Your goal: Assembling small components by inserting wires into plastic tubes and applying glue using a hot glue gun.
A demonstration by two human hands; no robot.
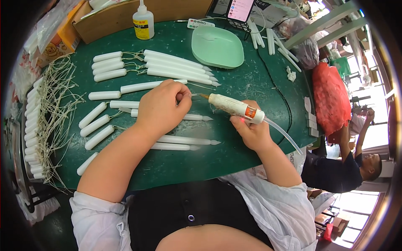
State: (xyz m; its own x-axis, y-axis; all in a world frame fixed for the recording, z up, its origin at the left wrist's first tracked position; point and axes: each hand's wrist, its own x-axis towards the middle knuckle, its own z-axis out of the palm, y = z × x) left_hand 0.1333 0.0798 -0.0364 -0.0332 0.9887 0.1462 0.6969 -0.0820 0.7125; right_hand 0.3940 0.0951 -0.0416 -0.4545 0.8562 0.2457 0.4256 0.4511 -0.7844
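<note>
My right hand (254, 133) is wrapped round a white hot glue gun (228, 105), its brass nozzle pointing left and a clear glue stick out of its back end. Close to the nozzle, my left hand (165, 102) pinches something small and thin at its fingertips; I cannot make out what. Under and beside that hand lie white candle-shaped tubes, among them one long tube (140, 87) partly covered by my fingers. Several flame-tipped white candles (182, 71) lie in a row farther back, joined by thin wires to short white tubes (109, 74).
At the left, a tray holds many short white tubes (31, 138) with tangled pale wires (56, 113). Behind stand a glue bottle (143, 25), a mint-green dish (217, 48) and a phone (240, 9). A black cord (276, 85) crosses the green table. A co-worker (335, 171) is at the right.
</note>
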